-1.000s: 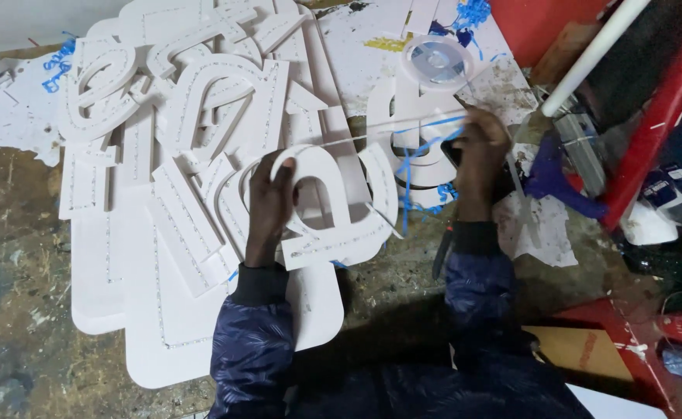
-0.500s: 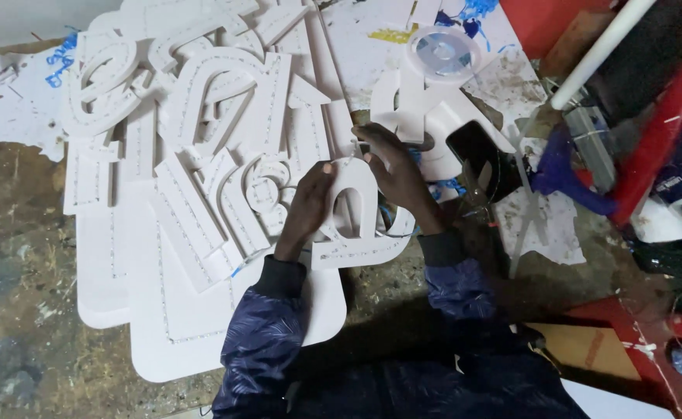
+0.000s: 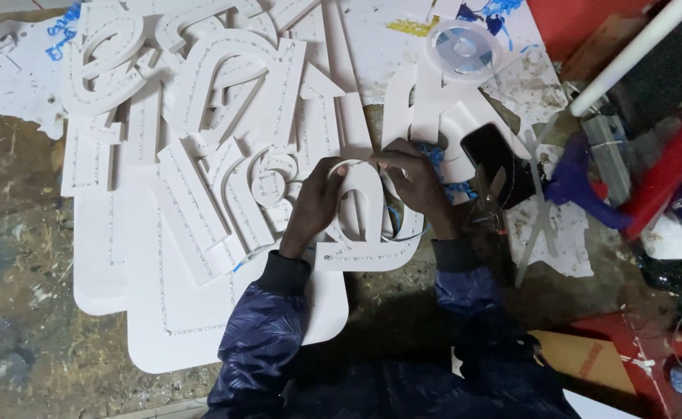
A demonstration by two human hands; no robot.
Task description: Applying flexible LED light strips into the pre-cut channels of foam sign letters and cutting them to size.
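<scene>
Heap of white foam-board letter cutouts (image 3: 193, 116) covered floor's far-left stretch. White curved letter (image 3: 368, 233) lay at heap's near-right edge, between both hands. Left hand (image 3: 315, 200) pressed on letter's left side, fingers curled narrow. Right hand (image 3: 418, 182) pinched thin white strip (image 3: 356, 163) at letter's top. Black phone (image 3: 490, 155) just right of right hand. Clear reel (image 3: 465, 45) near far edge.
</scene>
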